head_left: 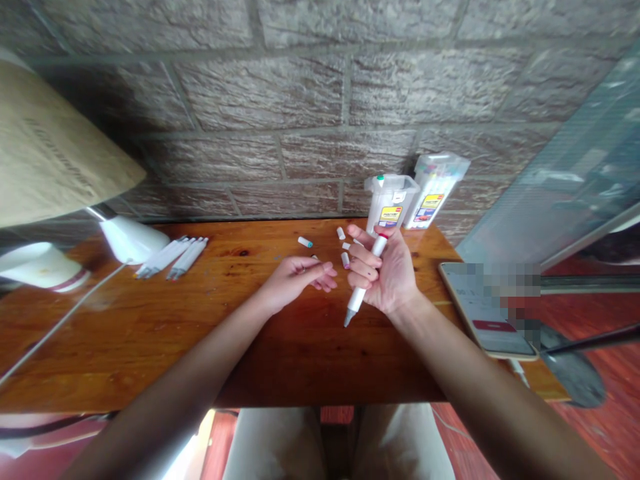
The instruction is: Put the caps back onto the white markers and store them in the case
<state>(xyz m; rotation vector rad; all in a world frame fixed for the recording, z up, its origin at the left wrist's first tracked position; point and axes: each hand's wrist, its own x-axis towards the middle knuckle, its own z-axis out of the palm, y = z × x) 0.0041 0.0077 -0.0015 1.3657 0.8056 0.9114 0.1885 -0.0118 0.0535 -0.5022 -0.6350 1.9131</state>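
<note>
My right hand (383,270) is closed around a white marker (367,277), its fingers wrapped over the barrel. The marker slants, with a red end up by the thumb and a bare grey tip pointing down and left. To its left, my left hand (305,277) is low over the table with fingers curled in and the thumb across them; what they hold, if anything, is hidden. Small white marker caps lie just beyond the hands: one with a teal end (305,243), a plain-looking cap (341,233), and one with a pinkish end (345,260).
Two clear plastic marker cases, one nearer (393,200) and one fuller (434,190), stand against the brick wall. Several white markers (175,257) lie by the lamp base (133,240). A paper cup (45,267), a cord (65,327) and a phone (485,313) are on the wooden table (300,360).
</note>
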